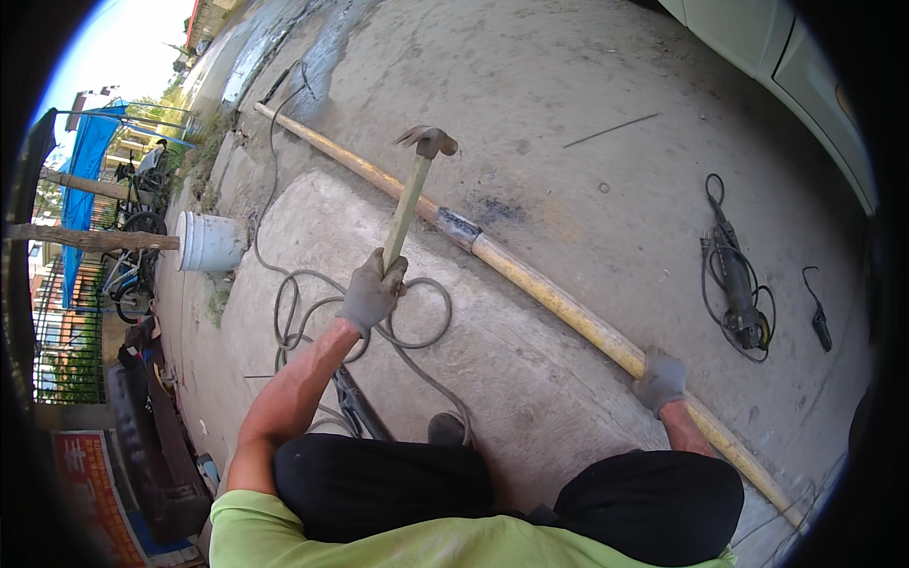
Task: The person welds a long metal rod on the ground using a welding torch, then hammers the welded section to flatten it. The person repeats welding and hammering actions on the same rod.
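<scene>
"What's that in the left hand (369, 295)?"

"A claw hammer (408, 210). The grey-gloved fingers are wrapped round the lower part of its pale handle, and the head is up, away from the person."

"And the right hand (661, 381)?"

"Well apart from the left, gloved too, and clasped over the long yellowish pole (559, 300), towards its near end."

"Where does the pole run?"

"Slantwise over the concrete, from the far left to the lower right, in front of the person's knees. There's a dark grey band (458, 229) round it, partway along."

"Is the hammer touching it?"

"I can't tell. From here the handle crosses in front of the pole, with the head beyond it."

"What's that looped below the left hand?"

"A grey cable (449, 309), coiled loosely on the ground. Off to the right, past the pole, lies an angle grinder (740, 293) with its cord around it, and near that a hooked tool (821, 327) with a dark handle."

"And the white bucket (204, 241)?"

"Over on the left, by a wooden post (95, 237)."
</scene>
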A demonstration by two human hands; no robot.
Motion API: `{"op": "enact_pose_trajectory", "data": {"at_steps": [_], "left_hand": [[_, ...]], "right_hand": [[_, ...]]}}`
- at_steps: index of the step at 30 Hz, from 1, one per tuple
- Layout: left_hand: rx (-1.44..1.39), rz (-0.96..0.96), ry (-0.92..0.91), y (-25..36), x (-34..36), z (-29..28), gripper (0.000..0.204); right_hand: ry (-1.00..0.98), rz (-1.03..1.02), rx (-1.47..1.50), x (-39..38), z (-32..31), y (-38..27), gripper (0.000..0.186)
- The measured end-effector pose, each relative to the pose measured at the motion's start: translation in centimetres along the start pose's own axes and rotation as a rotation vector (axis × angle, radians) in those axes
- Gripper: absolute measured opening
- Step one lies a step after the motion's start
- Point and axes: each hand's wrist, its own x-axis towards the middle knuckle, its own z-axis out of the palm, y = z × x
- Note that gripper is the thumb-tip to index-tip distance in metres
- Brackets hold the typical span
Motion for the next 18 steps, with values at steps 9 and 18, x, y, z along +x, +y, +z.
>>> {"op": "enact_pose_trajectory", "data": {"at_steps": [9, 18], "left_hand": [[-0.081, -0.286, -0.083, -1.1, 0.9, -1.0, 0.021], [0.412, -0.167, -0.276, -3.2, 0.5, 0.5, 0.026]], "right_hand": [[-0.014, 0.01, -0.048, -0.1, -0.1, 0.3, 0.045], [-0.02, 0.011, -0.092, 0.4, 0.4, -0.6, 0.044]]}}
